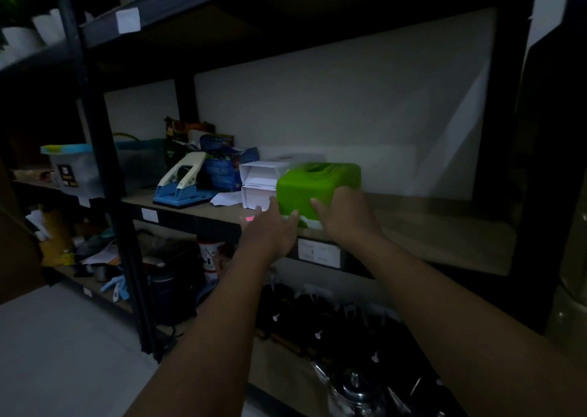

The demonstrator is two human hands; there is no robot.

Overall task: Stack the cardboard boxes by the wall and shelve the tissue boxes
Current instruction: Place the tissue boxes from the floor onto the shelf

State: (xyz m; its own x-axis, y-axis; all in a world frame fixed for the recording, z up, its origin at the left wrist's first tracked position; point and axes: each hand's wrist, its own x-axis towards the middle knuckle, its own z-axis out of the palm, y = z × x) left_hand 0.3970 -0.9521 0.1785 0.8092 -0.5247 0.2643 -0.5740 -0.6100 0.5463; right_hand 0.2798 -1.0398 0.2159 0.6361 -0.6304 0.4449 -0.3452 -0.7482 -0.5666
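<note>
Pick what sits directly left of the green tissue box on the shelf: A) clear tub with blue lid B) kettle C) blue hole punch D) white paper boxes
D. The white paper boxes stand right against the left side of the green tissue box, which both hands, left hand and right hand, press against on the shelf; the blue hole punch is farther left.

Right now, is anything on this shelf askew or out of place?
Mostly no. The green tissue box sits level on the shelf, with the left hand and right hand against its front. Only a loose white paper lies flat beside the white boxes.
</note>
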